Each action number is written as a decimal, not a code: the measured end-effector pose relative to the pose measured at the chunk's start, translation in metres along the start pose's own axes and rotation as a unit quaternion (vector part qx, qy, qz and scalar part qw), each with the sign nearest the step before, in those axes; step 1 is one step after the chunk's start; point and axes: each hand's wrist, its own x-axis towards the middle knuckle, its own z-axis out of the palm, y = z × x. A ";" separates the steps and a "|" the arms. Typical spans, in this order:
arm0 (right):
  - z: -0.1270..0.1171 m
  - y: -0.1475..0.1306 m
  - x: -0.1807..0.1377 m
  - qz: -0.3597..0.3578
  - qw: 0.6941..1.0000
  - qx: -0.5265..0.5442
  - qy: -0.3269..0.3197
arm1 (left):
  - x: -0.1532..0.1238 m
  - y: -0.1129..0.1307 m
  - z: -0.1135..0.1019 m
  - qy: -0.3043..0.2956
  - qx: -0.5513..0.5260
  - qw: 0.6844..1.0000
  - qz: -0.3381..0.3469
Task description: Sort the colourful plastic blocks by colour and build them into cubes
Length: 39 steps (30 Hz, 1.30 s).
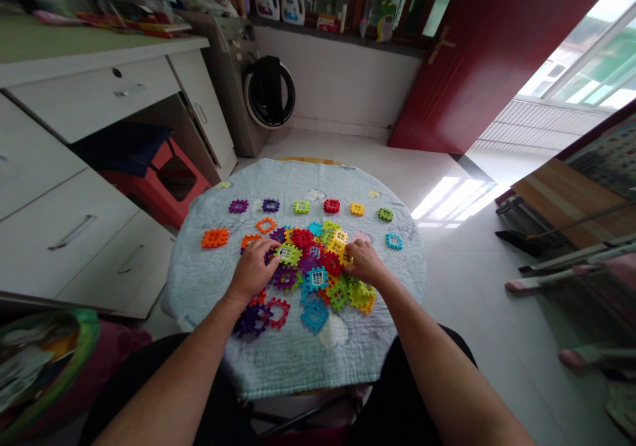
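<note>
A heap of colourful plastic interlocking tiles with notched edges lies mid-table. At its left side, my left hand (254, 268) is closed, thumb and fingers at the edge of a lime-green tile (288, 254) with a window grid. My right hand (366, 261) reaches in from the other side, its curled fingers on a yellow tile (348, 256); the fingertips are partly hidden. Between the hands lie a red tile (303, 238) and a light-blue window tile (317, 278). Nearer me are a blue tile (315, 315), a pinkish-red frame (279, 313) and purple tiles (253, 320).
Spaced along the far side of the cloth-covered round table (293, 368) are several single tiles, among them a red one (331, 205). Stacked orange tiles (215, 238) sit at left, a blue tile (394, 241) at right. A red stool (173, 181) and a bin (92, 360) stand leftward.
</note>
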 end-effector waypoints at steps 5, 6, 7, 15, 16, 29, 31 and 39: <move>-0.011 0.015 0.008 0.048 0.976 0.207 0.043 | 0.000 -0.001 0.000 -0.003 0.005 1.000 -0.005; -0.015 0.018 0.009 0.077 0.957 0.276 0.051 | 0.000 -0.001 0.000 -0.004 0.006 1.000 -0.006; -0.021 0.023 0.009 0.107 0.932 0.342 0.056 | 0.000 -0.001 0.000 -0.005 0.007 1.000 -0.006; -0.038 0.055 -0.008 0.184 0.941 0.283 -0.005 | 0.000 -0.003 0.002 -0.014 0.009 1.000 0.003; -0.036 0.057 -0.011 0.180 0.960 0.213 -0.008 | 0.000 -0.003 0.002 -0.014 0.011 1.000 0.004; -0.012 0.041 -0.021 0.143 0.986 -0.028 -0.080 | 0.000 -0.002 0.000 -0.026 0.021 0.999 -0.009; -0.014 0.046 -0.020 0.151 0.986 0.008 -0.064 | 0.001 -0.002 -0.001 -0.027 0.017 0.999 -0.010; -0.020 0.072 0.003 0.204 0.886 0.412 0.048 | 0.000 -0.001 -0.002 -0.020 0.000 1.000 -0.015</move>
